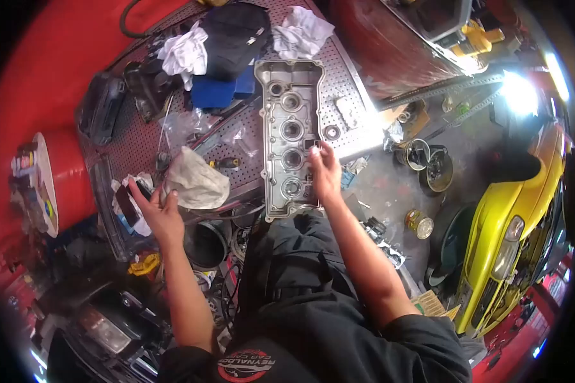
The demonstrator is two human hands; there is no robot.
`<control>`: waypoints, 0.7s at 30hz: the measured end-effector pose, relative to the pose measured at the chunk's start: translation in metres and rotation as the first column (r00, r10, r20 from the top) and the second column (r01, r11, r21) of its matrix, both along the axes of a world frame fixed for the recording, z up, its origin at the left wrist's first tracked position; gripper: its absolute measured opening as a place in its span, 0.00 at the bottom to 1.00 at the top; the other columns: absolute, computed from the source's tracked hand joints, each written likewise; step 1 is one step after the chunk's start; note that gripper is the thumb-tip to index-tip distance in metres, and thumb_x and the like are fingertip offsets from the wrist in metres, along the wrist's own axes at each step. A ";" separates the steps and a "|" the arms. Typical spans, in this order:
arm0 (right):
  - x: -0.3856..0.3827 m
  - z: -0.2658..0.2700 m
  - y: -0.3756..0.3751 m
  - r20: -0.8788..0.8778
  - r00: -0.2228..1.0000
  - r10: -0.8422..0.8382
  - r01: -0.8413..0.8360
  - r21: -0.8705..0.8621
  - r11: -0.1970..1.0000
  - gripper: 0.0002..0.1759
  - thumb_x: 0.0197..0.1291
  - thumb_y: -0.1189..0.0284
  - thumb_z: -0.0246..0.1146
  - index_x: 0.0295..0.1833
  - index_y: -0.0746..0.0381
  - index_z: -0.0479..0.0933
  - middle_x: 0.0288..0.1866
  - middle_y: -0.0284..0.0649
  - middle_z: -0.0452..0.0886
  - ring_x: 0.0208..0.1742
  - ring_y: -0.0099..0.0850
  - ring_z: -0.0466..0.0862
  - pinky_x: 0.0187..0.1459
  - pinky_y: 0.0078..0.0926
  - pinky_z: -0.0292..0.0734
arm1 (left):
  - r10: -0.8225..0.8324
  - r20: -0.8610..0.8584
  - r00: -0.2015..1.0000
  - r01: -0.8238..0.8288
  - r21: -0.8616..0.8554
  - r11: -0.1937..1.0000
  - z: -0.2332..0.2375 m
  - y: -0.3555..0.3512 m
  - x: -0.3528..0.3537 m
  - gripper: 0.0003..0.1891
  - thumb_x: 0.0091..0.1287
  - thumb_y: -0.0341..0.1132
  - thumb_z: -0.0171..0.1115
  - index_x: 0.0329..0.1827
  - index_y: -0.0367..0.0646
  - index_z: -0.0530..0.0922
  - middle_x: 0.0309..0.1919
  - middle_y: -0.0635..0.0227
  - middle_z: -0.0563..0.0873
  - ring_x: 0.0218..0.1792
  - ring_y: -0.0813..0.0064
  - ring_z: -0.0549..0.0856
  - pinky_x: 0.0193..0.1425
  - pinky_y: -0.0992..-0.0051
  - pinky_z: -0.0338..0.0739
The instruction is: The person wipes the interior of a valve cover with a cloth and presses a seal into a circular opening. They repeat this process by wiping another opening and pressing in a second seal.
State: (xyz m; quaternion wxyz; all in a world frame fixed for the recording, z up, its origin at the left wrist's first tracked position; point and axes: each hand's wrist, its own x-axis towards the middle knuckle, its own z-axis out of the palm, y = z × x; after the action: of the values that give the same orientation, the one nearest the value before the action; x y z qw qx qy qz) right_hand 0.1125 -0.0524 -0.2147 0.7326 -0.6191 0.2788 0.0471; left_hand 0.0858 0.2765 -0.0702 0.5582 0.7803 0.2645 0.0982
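A grey metal valve cover (277, 140) lies with its hollow inner side up, long side pointing away from me, over the near edge of the perforated bench. My right hand (326, 173) is closed on its right edge, fingers by a small square opening. Over to the left, my left hand (163, 214) has thumb and forefinger spread apart. Its fingertips come up against a greyish-white rag (198, 180); I see no firm grip on it. Beneath that hand lie a crumpled white cloth (140, 223) and a dark flat piece (130, 203).
On the perforated metal bench (249, 113) are white rags (302, 32), a blue box (213, 92), a screwdriver (225, 163) and a small round part (331, 132). Round containers (413, 154) and a can (420, 225) stand on the floor. A yellow car (492, 236) is at the right.
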 end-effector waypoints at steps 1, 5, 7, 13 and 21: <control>0.007 -0.016 -0.015 -0.015 0.999 -0.040 0.038 -0.098 0.994 0.26 0.71 0.63 0.68 0.68 0.65 0.73 0.47 0.42 0.84 0.45 0.30 0.82 0.50 0.32 0.79 | 0.006 -0.017 1.000 -0.007 -0.016 1.000 -0.013 0.008 0.000 0.51 0.67 0.15 0.61 0.87 0.51 0.40 0.64 0.40 0.79 0.64 0.62 0.81 0.66 0.71 0.74; 0.034 -0.061 -0.076 -0.129 0.991 -0.029 -0.051 -0.576 0.816 0.21 0.69 0.67 0.67 0.65 0.56 0.78 0.46 0.43 0.86 0.41 0.36 0.84 0.47 0.38 0.80 | -0.049 -0.207 0.977 0.061 0.050 0.997 -0.036 0.017 -0.002 0.48 0.68 0.16 0.61 0.87 0.49 0.44 0.67 0.38 0.77 0.67 0.59 0.79 0.69 0.67 0.74; 0.039 -0.078 -0.092 -0.109 0.993 0.054 -0.114 -0.686 0.719 0.21 0.68 0.63 0.67 0.65 0.54 0.79 0.46 0.44 0.85 0.45 0.40 0.85 0.49 0.42 0.80 | -0.082 -0.251 0.964 0.123 0.150 0.981 -0.035 0.011 0.004 0.47 0.70 0.17 0.59 0.87 0.51 0.44 0.68 0.43 0.77 0.67 0.59 0.80 0.69 0.66 0.74; 0.060 -0.089 -0.083 -0.135 0.974 0.184 -0.209 -0.851 0.482 0.31 0.60 0.55 0.73 0.66 0.56 0.77 0.54 0.52 0.81 0.55 0.53 0.82 0.56 0.48 0.78 | -0.283 -0.124 0.951 0.286 0.012 0.958 -0.008 -0.050 0.017 0.43 0.74 0.23 0.59 0.87 0.49 0.44 0.63 0.50 0.84 0.59 0.68 0.86 0.65 0.71 0.76; 0.041 -0.042 -0.071 -0.082 0.981 -0.176 0.129 -0.403 0.906 0.31 0.64 0.58 0.74 0.69 0.57 0.75 0.56 0.42 0.81 0.52 0.32 0.81 0.53 0.32 0.77 | -0.431 -0.188 0.882 0.401 -0.178 0.899 -0.022 -0.095 0.003 0.43 0.73 0.22 0.59 0.86 0.46 0.45 0.57 0.54 0.86 0.54 0.70 0.87 0.63 0.71 0.79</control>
State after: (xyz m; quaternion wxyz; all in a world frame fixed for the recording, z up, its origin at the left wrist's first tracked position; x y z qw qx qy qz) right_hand 0.1531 -0.1235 -0.2566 0.5763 -0.7268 0.3724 -0.0319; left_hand 0.0886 0.1810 -0.0923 0.5838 0.7857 0.1575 -0.1302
